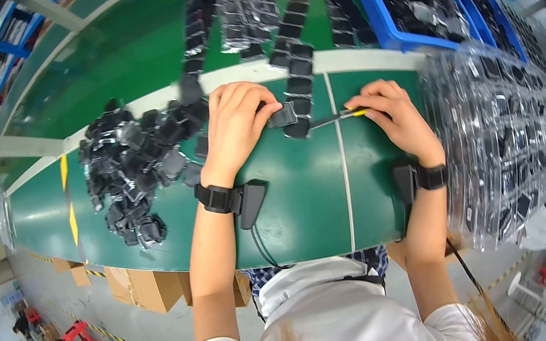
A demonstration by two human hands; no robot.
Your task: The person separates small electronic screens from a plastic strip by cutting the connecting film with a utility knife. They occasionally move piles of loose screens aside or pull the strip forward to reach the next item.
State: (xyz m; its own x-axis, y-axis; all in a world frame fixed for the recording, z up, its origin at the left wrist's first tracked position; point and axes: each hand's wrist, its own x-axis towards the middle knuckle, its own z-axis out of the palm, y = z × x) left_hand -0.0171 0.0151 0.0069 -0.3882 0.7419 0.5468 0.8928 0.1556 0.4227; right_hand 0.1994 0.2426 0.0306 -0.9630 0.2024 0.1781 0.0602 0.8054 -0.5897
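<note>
My left hand (238, 123) pinches a small dark square piece in clear film (281, 116) between thumb and fingers. Right beside that piece hangs the lower end of a strip of joined black squares (299, 87), which runs away over the far edge of the table. In my right hand (396, 115) is a slim tool with a dark tip and yellow on its handle (353, 113), perhaps tweezers or a small knife. Its tip points left and reaches the strip's lower end; whether it touches cannot be told. Both wrists carry black strapped devices.
A heap of loose black squares (128, 159) lies left of my left arm on the green table (300, 215). Stacked clear trays (493, 146) stand at the right. Blue bins (377, 16) full of dark pieces and more hanging strips (248, 6) are beyond.
</note>
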